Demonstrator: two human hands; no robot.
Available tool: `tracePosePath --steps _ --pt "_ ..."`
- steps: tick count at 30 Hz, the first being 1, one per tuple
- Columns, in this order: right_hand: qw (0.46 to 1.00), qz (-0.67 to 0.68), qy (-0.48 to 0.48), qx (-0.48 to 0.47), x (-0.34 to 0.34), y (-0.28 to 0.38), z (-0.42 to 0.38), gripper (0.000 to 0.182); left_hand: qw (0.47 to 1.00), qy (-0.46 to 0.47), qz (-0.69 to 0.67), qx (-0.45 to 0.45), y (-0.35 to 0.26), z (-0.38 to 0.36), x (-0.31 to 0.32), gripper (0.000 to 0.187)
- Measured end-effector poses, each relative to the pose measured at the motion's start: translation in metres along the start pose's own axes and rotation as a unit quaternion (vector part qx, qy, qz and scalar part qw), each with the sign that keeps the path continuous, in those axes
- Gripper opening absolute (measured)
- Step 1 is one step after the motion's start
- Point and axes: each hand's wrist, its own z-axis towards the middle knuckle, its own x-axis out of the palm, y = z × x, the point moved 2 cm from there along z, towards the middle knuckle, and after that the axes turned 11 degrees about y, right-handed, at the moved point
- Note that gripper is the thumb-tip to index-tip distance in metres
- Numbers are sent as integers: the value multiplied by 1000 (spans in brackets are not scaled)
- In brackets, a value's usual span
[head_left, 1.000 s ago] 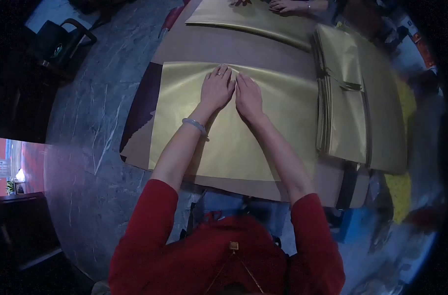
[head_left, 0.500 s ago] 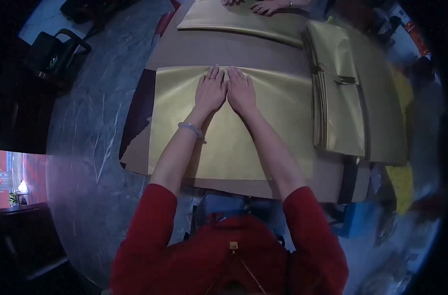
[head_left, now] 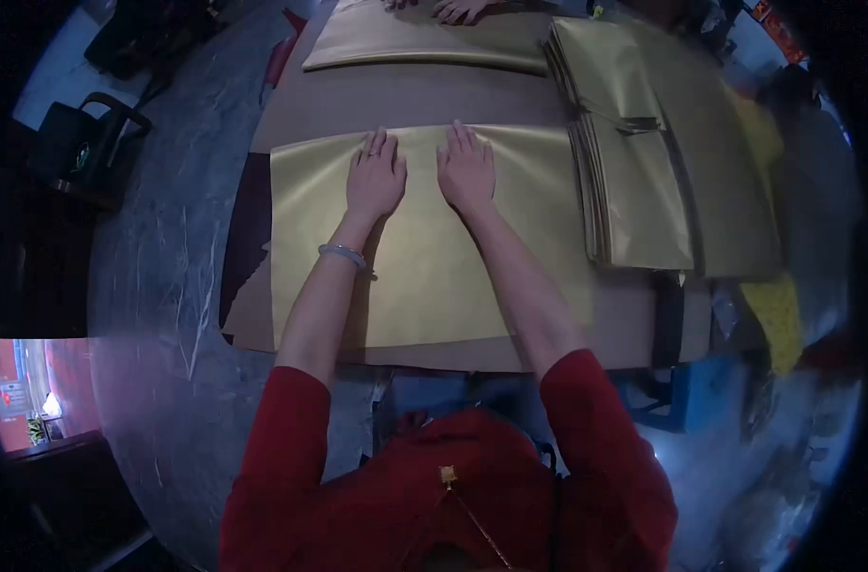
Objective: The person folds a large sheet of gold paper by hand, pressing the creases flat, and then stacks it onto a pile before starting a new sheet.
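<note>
A gold sheet (head_left: 419, 248) lies flat in front of me on the brown cardboard-like tabletop (head_left: 415, 100). My left hand (head_left: 377, 176) rests palm down near its far edge, fingers extended, with a ring on one finger and a bracelet at the wrist. To its right, my right hand (head_left: 467, 170) presses on the same edge, fingers stretched out. A gap of gold surface shows between the two hands. Neither hand grips anything.
Stacked folded gold sheets (head_left: 634, 181) lie at the right, beside a wider gold piece (head_left: 729, 191). Across the table, another person's hands (head_left: 462, 10) rest on a gold sheet (head_left: 424, 43). A dark chair (head_left: 86, 148) stands on the left floor.
My two hands have moved apart along the sheet's far edge, from nearly touching to a clear gap. The view has shifted slightly, so the table appears further left.
</note>
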Motion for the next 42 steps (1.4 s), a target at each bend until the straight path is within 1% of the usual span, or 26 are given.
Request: tracePosePath --steps 2,4,6,8,9,11,12,14,15,17,18,20,22,24,25,27,29,31,35,36,37,40,42 --pt "1000 15 9 13 -6 -14 -1 51 1000 -18 -1 8 1 0 0 45" --pt "999 -16 -11 34 -9 -27 -2 52 1000 -16 -4 10 1 0 0 45" --pt "999 1 -4 49 -11 -40 -1 52 1000 -10 8 6 1 0 0 45" --pt "996 -17 6 83 -11 -53 1 52 1000 -14 2 13 1 0 0 45" --pt "996 -18 12 87 -16 -57 -1 52 1000 -1 4 10 1 1 -1 46" --pt "994 -25 21 105 -23 -60 -5 52 1000 -7 2 19 0 -2 -4 46" --pt "994 -11 9 107 -21 -64 -2 52 1000 -2 16 12 1 0 -2 46" --pt "994 -41 -7 105 -17 -70 -2 52 1000 3 8 10 1 0 -2 46" --pt "994 -16 -9 109 -18 -68 -2 51 999 15 35 1 -3 -1 -6 46" --pt "992 -25 7 122 -18 -68 -3 51 999 7 38 19 4 2 2 47" --pt "993 -8 10 121 -23 -66 -5 52 998 27 63 13 5 6 0 47" --pt "991 10 13 131 -21 -64 -6 53 998 7 46 29 10 4 4 47" --pt "992 13 -15 122 -15 -65 -4 52 998 8 50 39 16 7 6 47" --pt "992 1 -14 129 -14 -66 -4 52 998 17 43 49 19 7 11 47" --pt "992 -13 -14 124 -15 -65 -4 53 998 19 47 48 20 8 11 47" --pt "991 6 -4 131 -16 -65 -6 53 998 16 52 40 20 8 8 48" --pt "992 15 -1 127 -17 -64 -5 52 999 22 29 38 17 6 7 48" --pt "992 21 -8 127 -16 -65 -5 53 998 27 55 31 15 5 5 48" --pt "991 20 -24 131 -11 -64 -1 53 998 26 49 30 14 4 5 49" --pt "990 21 -29 136 -12 -64 -2 53 997 37 53 30 10 2 1 49" --pt "991 8 -1 135 -13 -65 -1 53 997 39 53 32 13 3 4 49" --pt "989 6 -13 144 -14 -62 0 53 997 30 68 35 16 6 7 49" --pt "988 -2 -3 154 -12 -63 0 52 997 34 63 34 15 6 6 49"
